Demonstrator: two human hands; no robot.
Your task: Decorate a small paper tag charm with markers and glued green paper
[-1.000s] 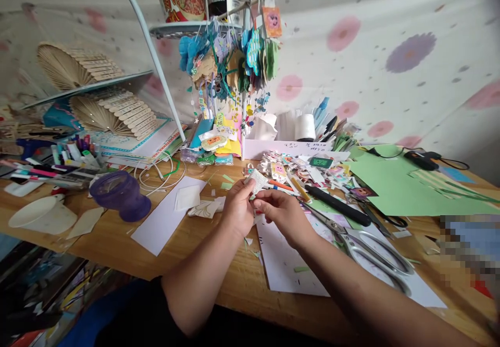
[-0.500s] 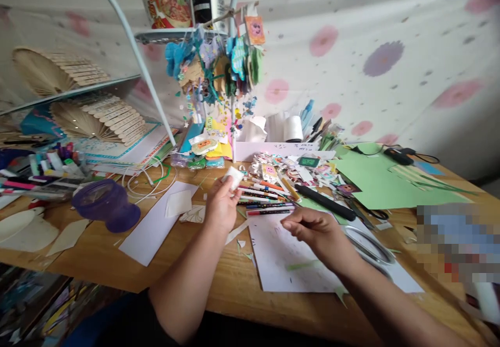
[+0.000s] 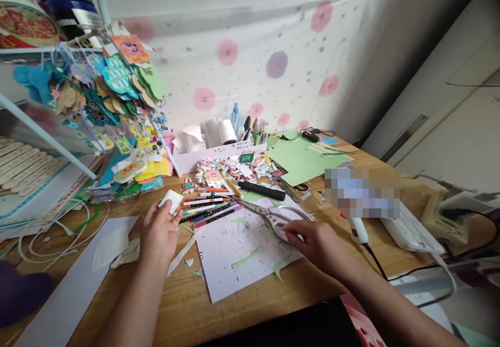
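Note:
My left hand (image 3: 161, 232) holds a small white folded piece (image 3: 172, 200), paper or cloth, between thumb and fingers above the table. My right hand (image 3: 312, 240) has its fingers closed at the handle loop of large silver scissors (image 3: 269, 212). The blades point left, toward several felt-tip pens (image 3: 211, 206). Below the scissors lies a white paper sheet (image 3: 230, 263) scattered with green scraps and small clippings. A black cylinder-shaped rod (image 3: 261, 190) rests just beyond the blades.
Cut-out paper pieces (image 3: 234, 170) are heaped before a white box (image 3: 219, 154) of supplies. Green paper (image 3: 304, 154) lies behind, right. A white power strip (image 3: 410, 232) and cords are at right. Hanging paper ornaments (image 3: 117, 81) and a white cable (image 3: 58, 227) stand left.
My view has swung right. My right hand, earlier pinched above the white sheet, has taken hold of the scissors' handle. My left hand still holds the white piece.

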